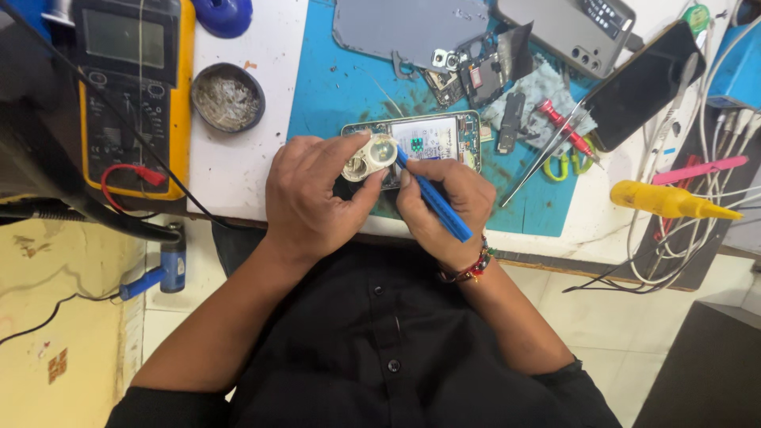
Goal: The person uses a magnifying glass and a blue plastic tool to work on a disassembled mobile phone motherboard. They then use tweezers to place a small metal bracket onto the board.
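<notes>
Person in a black shirt (372, 349) leans over the bench edge. Left hand (313, 194) curls around a small white double-lens magnifier (367, 157), pinching it between thumb and fingers, held just over the opened phone (432, 136). Right hand (444, 202), beaded bracelet (468, 269) at the wrist, is closed around a blue tool (434, 198) in a pen grip, tip angled up-left and meeting the phone's exposed board right beside the magnifier; can't tell if it actually touches. The phone lies flat on the blue work mat (333, 87), near its front edge, partly under both hands.

To the phone's right: metal tweezers (547, 150), red screwdriver (564, 127), grey cloth (547, 91), a dark phone (644, 83) face up, yellow-handled tool (666, 200), pink strip (699, 170), white cables (717, 158). Beyond the phone: loose circuit parts (476, 75), grey back cover (408, 28), another grey phone (575, 28). Off the mat to the left: round tin of wire wool (228, 98), yellow multimeter (135, 87) with red probe lead (131, 176).
</notes>
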